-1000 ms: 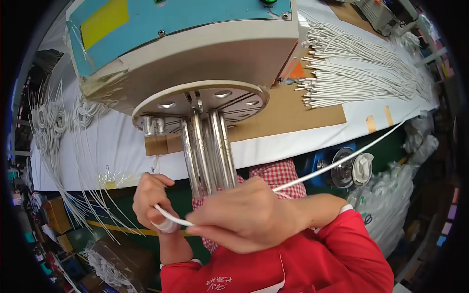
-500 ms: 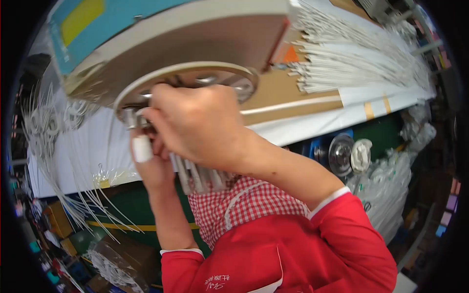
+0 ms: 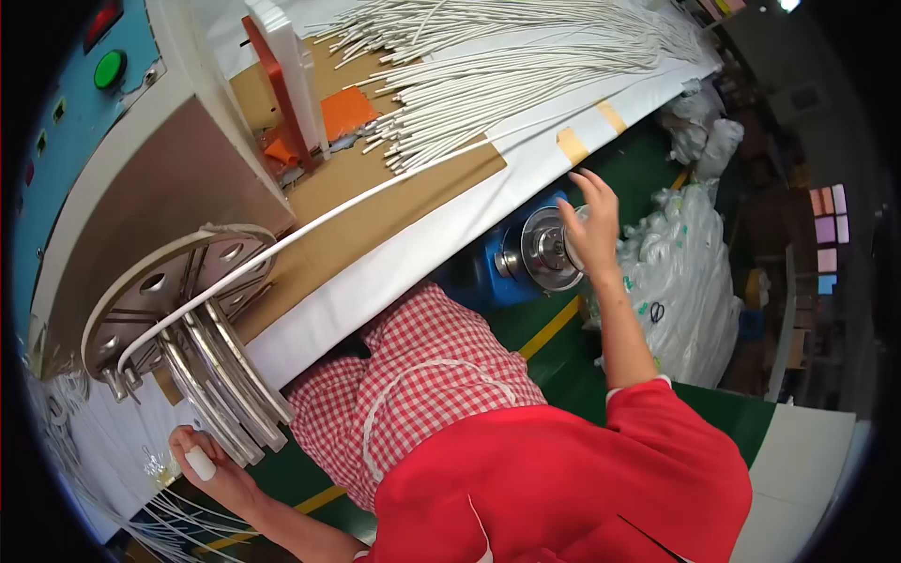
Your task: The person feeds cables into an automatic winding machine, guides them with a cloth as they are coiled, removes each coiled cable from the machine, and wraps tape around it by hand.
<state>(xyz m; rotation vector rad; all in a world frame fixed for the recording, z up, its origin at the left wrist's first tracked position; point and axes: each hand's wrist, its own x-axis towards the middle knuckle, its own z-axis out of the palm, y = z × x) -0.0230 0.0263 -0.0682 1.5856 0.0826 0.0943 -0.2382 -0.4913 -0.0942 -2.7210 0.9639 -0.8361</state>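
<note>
Technician: Step in hand and grip status?
Manual: Judged step: cable positioning. White cable (image 3: pixel 324 220): across disc (image 3: pixel 131 310) and over counter (image 3: pixel 375 269). Right grip (image 3: pixel 595 235): open, empty. Left grip (image 3: pixel 218 477): curled near metal bars (image 3: pixel 246 366); contents cannot be told
Technician: Next-move requirement?
Manual: Likely steady cable control, avoiding slippage

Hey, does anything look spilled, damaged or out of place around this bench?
Nothing looks spilled or clearly damaged. Only the crumpled orange scrap beside the red plate looks odd, like litter, and the bundled white cords lie with uneven ends.
</note>
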